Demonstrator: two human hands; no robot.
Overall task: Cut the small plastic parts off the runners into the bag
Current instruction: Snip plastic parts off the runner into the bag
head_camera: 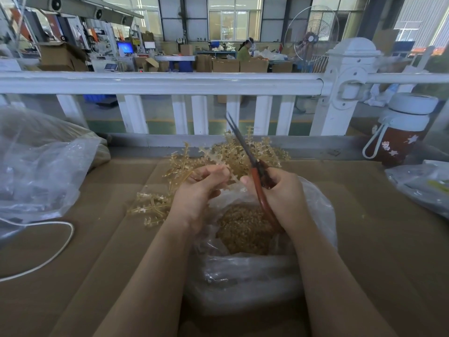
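My left hand (199, 190) pinches a pale amber runner (220, 161) with small parts along its branches, holding it above the clear plastic bag (247, 278). My right hand (283, 193) grips red-handled scissors (257, 176), their dark blades closed and pointing up and away towards the railing. The open bag lies between my forearms and holds a heap of small amber cut parts (245, 229). A pile of amber runners (262, 152) lies just behind my hands, and more runners (150, 207) lie left of my left wrist.
Brown cardboard (109, 239) covers the bench. A big clear bag (36, 166) and a white cord (48, 259) lie at the left. A red bottle with a white lid (403, 132) and another bag (425, 183) stand at the right. A white railing (170, 83) runs behind.
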